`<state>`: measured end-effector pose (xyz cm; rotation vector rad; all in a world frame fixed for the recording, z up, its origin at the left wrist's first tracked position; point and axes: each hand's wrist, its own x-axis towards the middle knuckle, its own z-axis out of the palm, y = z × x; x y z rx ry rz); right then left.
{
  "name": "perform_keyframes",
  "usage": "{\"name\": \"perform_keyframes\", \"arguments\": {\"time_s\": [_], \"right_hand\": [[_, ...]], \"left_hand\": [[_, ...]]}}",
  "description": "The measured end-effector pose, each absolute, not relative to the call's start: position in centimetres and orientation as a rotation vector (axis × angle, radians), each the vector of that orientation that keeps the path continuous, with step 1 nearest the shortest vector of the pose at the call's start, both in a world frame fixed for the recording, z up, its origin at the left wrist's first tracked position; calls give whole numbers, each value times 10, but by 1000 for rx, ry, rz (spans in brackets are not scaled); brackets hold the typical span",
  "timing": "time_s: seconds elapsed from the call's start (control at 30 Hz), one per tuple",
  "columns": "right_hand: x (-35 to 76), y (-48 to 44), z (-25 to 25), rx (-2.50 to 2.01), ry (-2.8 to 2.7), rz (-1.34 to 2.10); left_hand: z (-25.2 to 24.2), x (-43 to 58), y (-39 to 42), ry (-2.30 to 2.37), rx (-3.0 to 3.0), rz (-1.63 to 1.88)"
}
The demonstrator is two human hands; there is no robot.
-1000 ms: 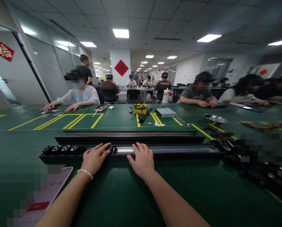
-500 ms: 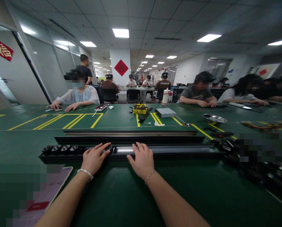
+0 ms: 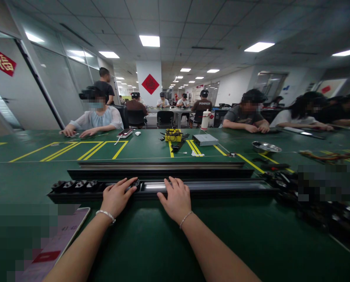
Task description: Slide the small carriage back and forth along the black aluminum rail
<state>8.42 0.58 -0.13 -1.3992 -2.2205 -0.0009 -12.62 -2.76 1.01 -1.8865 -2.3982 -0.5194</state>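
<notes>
A long black rail (image 3: 222,189) lies crosswise before me, its inner channel shiny. Several black block-shaped modules (image 3: 81,185) with pale details on top sit in a row at its left end. My left hand (image 3: 118,197) has its thumb and fingertips around another small black module (image 3: 137,184) in the channel, partly hidden by the fingers. Farther right, my right hand (image 3: 176,197) rests on the rail with its fingers stretched out and slightly spread, gripping nothing.
Behind the rail lie more long dark strips (image 3: 160,172). Several black parts (image 3: 283,184) are heaped at right, below a metal bowl (image 3: 266,147). A phone-like screen (image 3: 66,239) lies front left. A grey box (image 3: 205,140) stands farther back. Co-workers sit across the green table (image 3: 151,239).
Both my hands and the rail stay in place. The co-worker across at the left has shifted their hands slightly.
</notes>
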Motion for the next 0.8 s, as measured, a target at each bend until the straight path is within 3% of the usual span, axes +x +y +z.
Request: {"name": "perform_keyframes", "arguments": {"time_s": [0.8], "right_hand": [[84, 3, 5, -1451, -2272, 38]], "left_hand": [[9, -124, -27, -2388, -1874, -531]]}}
